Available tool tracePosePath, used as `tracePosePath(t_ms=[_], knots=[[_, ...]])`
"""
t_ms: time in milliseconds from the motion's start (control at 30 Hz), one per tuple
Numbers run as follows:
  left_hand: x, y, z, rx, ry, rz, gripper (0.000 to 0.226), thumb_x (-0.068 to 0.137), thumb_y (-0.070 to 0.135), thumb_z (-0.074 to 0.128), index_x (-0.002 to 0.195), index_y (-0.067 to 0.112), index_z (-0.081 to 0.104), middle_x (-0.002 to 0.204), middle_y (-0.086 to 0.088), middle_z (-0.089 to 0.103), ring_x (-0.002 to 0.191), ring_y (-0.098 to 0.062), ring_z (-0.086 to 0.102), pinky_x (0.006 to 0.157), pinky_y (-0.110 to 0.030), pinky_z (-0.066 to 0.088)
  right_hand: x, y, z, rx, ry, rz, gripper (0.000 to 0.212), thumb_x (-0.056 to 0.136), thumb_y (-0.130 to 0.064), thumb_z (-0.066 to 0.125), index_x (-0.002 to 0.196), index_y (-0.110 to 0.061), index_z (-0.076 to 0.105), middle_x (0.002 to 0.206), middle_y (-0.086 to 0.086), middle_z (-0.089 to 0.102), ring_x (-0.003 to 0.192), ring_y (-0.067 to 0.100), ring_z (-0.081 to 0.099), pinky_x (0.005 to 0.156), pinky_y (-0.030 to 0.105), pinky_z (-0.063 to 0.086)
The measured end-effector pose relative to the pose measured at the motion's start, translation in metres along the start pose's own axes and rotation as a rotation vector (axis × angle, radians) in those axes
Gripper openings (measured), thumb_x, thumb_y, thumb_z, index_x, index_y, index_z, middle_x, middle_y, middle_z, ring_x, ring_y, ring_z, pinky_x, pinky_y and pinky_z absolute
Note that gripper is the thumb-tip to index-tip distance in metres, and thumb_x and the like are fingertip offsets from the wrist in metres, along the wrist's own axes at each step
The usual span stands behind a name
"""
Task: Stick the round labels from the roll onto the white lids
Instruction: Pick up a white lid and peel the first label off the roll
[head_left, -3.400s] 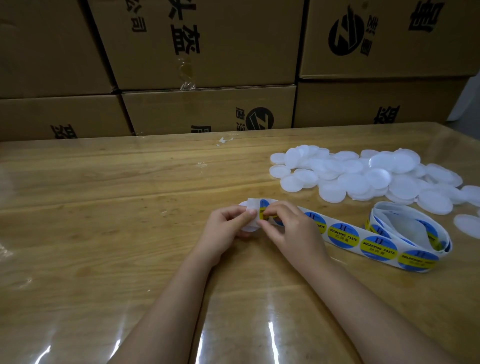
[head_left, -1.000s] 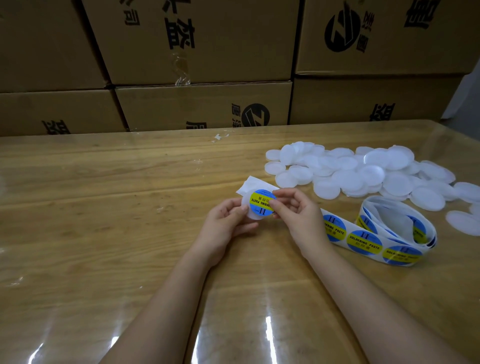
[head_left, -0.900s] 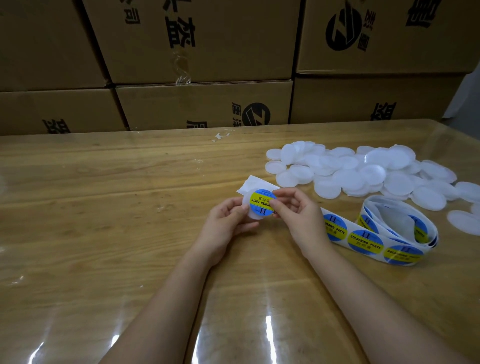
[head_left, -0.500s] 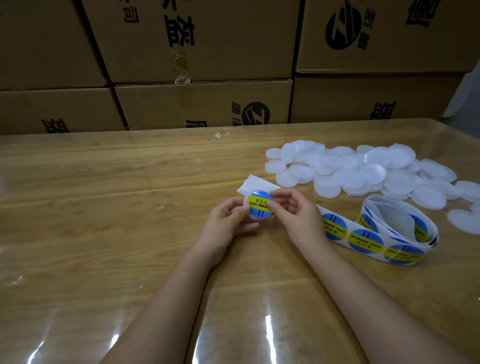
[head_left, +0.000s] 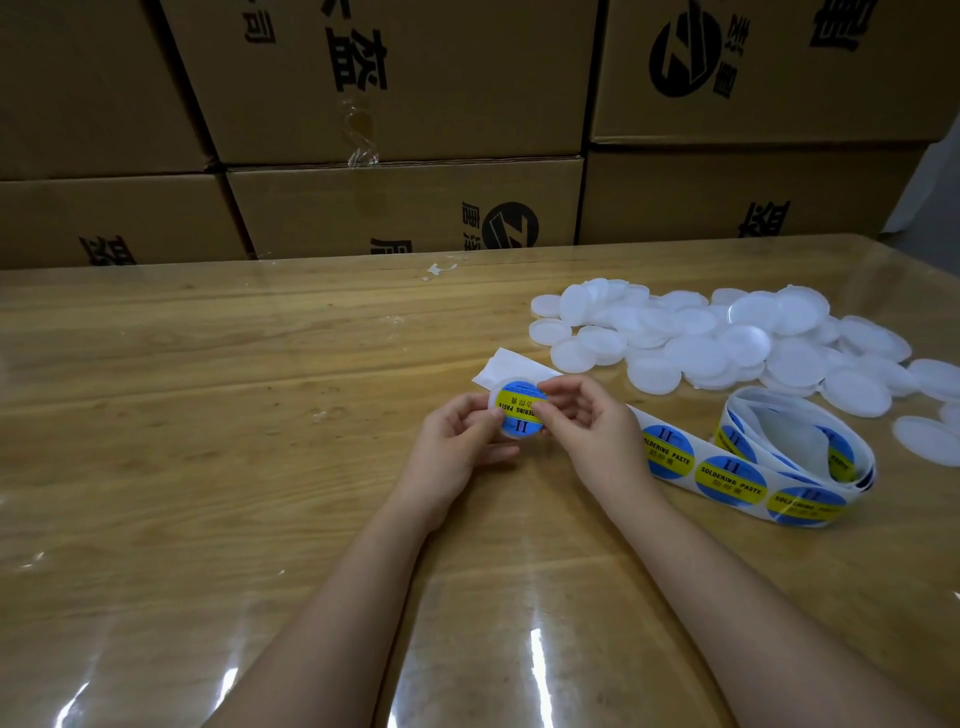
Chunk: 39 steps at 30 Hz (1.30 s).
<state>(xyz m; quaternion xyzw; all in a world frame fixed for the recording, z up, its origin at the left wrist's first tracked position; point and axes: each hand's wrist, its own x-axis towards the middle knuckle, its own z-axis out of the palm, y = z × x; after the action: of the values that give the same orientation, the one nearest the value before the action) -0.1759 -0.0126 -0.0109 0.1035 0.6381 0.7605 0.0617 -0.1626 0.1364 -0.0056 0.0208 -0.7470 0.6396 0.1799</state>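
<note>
Jointly, left hand (head_left: 457, 441), right hand (head_left: 597, 436) pinching round white lid (head_left: 492, 402), glossy label (head_left: 519, 410) atop

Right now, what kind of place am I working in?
Probably a warehouse or packing room: stacked printed cardboard cartons behind the table, a heap of white lids and a soldering-paste label roll.

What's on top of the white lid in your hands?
A round blue-and-yellow label covers most of the lid; only the white rim shows. The left hand and right hand pinch it, and their thumbs hide bits of the label. The lid's underside is hidden.
</note>
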Motion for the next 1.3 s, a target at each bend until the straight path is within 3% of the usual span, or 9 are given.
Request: tracePosePath(t_ms=[233,333,433,533,667,800,967,1167,1300], knots=[[-0.004,-0.003,0.007,0.145,0.060,0.105,0.017,0.095,0.007,0.053,0.094,0.021,0.063,0.078,0.011,0.073,0.074,-0.004,0.068,0.063,-0.021,0.056,-0.001,0.003,0.001,-0.079,0.027,-0.010,0.018,0.083,-0.008,0.070,0.091,-0.021,0.061,0.082,-0.009,0.065,0.076,0.002,0.062,0.073,0.019,0.052],[-0.006,-0.005,0.007,0.318,0.087,0.181,0.019,0.093,0.010,0.057,0.093,0.028,0.064,0.081,0.015,0.072,0.078,-0.001,0.067,0.067,-0.026,0.056,0.000,0.005,0.001,-0.104,0.027,0.005,0.018,0.083,-0.011,0.071,0.090,-0.023,0.060,0.079,-0.008,0.065,0.077,0.007,0.063,0.073,0.021,0.052],[-0.007,-0.008,0.007,0.578,0.154,0.327,0.013,0.089,0.011,0.062,0.098,0.019,0.068,0.083,0.011,0.072,0.079,-0.002,0.067,0.068,-0.035,0.056,0.001,0.007,0.001,-0.095,0.018,0.034,0.020,0.081,-0.015,0.073,0.090,-0.024,0.058,0.074,-0.008,0.064,0.074,0.009,0.064,0.071,0.022,0.051],[-0.006,-0.007,0.006,0.688,0.223,0.414,0.015,0.085,0.018,0.063,0.096,0.011,0.070,0.080,0.005,0.072,0.072,-0.004,0.066,0.063,-0.030,0.053,0.002,0.009,0.002,-0.122,-0.003,0.072,0.018,0.081,-0.021,0.074,0.091,-0.023,0.059,0.072,-0.009,0.064,0.072,0.012,0.063,0.072,0.029,0.050],[-0.008,0.001,0.005,0.399,0.243,0.294,0.009,0.085,0.018,0.061,0.085,0.023,0.068,0.070,0.011,0.070,0.064,-0.005,0.064,0.056,-0.023,0.052,0.002,0.008,0.003,-0.186,-0.019,0.118,0.022,0.081,-0.037,0.071,0.095,-0.023,0.060,0.075,-0.007,0.062,0.067,0.011,0.056,0.064,0.025,0.046],[-0.005,0.007,0.001,0.099,0.165,0.081,0.018,0.093,0.003,0.054,0.094,0.014,0.068,0.068,0.002,0.071,0.062,-0.008,0.067,0.051,-0.020,0.052,-0.001,0.004,0.004,-0.136,-0.107,0.028,0.018,0.088,-0.028,0.065,0.101,-0.031,0.054,0.076,0.002,0.060,0.065,0.018,0.053,0.060,0.027,0.041],[-0.004,0.008,0.000,0.056,0.091,0.040,0.014,0.094,0.007,0.053,0.099,0.010,0.066,0.078,-0.006,0.073,0.071,-0.012,0.068,0.058,-0.023,0.055,-0.004,0.003,0.005,-0.197,-0.217,0.005,0.043,0.082,-0.027,0.073,0.118,-0.029,0.050,0.086,-0.001,0.063,0.058,0.003,0.047,0.059,0.023,0.042],[-0.003,0.009,0.000,0.042,0.112,0.038,0.019,0.095,0.006,0.052,0.110,0.001,0.062,0.082,-0.010,0.070,0.068,-0.010,0.068,0.060,-0.024,0.057,-0.004,0.001,0.003,-0.149,-0.242,0.002,0.038,0.088,-0.011,0.064,0.120,-0.024,0.049,0.094,0.015,0.063,0.062,0.008,0.047,0.062,0.025,0.043],[-0.002,0.009,0.000,0.055,0.117,0.052,0.018,0.096,0.009,0.052,0.110,0.008,0.064,0.081,-0.002,0.071,0.069,-0.009,0.067,0.057,-0.023,0.056,-0.005,-0.003,0.003,-0.077,-0.246,0.020,0.027,0.091,-0.004,0.057,0.111,-0.022,0.050,0.088,0.010,0.065,0.063,0.014,0.054,0.061,0.027,0.047]])
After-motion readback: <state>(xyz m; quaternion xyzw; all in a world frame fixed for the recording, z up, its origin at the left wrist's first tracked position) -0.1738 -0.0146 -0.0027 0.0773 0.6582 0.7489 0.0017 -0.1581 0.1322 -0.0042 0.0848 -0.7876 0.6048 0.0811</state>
